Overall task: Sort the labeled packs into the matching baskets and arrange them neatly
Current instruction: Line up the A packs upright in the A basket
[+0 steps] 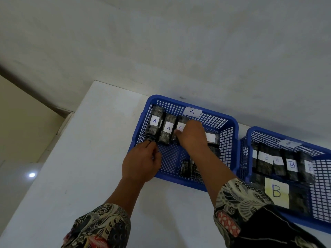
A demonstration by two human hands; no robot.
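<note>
— White counter against a grey wall, two blue mesh baskets side by side on it. Can you read the tags from there?

— Yes. On the far wall of the left basket is a white slip with a handwritten "A". The right basket has a paler slip on its far wall, too faint to be sure of, and a big yellowish card marked "B" lies inside it near the front.

— And the packs?

— Dark, mottled, shiny-wrapped blocks, each with a white paper band. Three "A" packs stand in a row at the far left of the left basket, long axis running away from the person, labels up. More dark packs lie lower in that basket, partly hidden by the right forearm. The "B" packs sit in a row in the right basket, long axis the same way; I can read "B" on several.

— The hands?

— The left hand pinches the near end of the leftmost "A" pack with curled fingers. The right hand rests on the third "A" pack, fingers bent over it; whether it truly grips, I can't tell. Both sleeves are patterned batik
</note>
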